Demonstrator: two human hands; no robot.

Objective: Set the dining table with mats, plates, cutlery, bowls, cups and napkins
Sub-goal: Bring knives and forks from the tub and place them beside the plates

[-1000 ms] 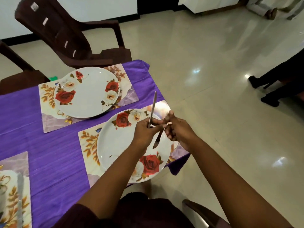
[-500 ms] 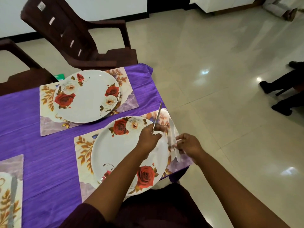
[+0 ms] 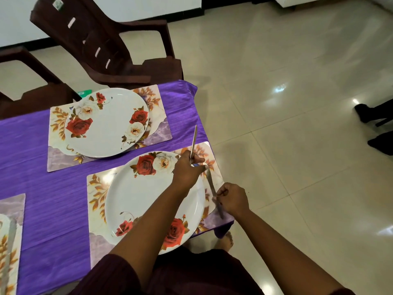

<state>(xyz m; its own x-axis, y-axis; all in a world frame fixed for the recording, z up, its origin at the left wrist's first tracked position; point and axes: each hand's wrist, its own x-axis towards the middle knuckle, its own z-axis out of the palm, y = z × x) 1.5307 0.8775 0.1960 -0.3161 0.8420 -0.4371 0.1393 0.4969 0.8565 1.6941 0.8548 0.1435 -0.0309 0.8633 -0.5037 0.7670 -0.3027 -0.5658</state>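
A white plate with red roses (image 3: 148, 199) lies on a floral mat (image 3: 96, 194) at the near right corner of the purple-clothed table (image 3: 53, 199). My left hand (image 3: 187, 169) hovers over the plate's far right rim and grips a knife (image 3: 193, 141) that points up and away. My right hand (image 3: 232, 198) pinches a second knife (image 3: 210, 184) that lies along the mat's right strip, beside the plate. Behind it, a second rose plate (image 3: 106, 124) sits on its own mat (image 3: 160, 126).
Two dark brown chairs (image 3: 106, 39) stand at the table's far side. A third mat (image 3: 10, 241) with a knife on it shows at the left edge. Someone's dark shoes (image 3: 372, 116) stand on the tiled floor at the right. My bare foot shows under the table corner.
My hands have parted. My right hand has carried one knife down to the mat's right strip, beside the plate. My left hand keeps the other knife raised.
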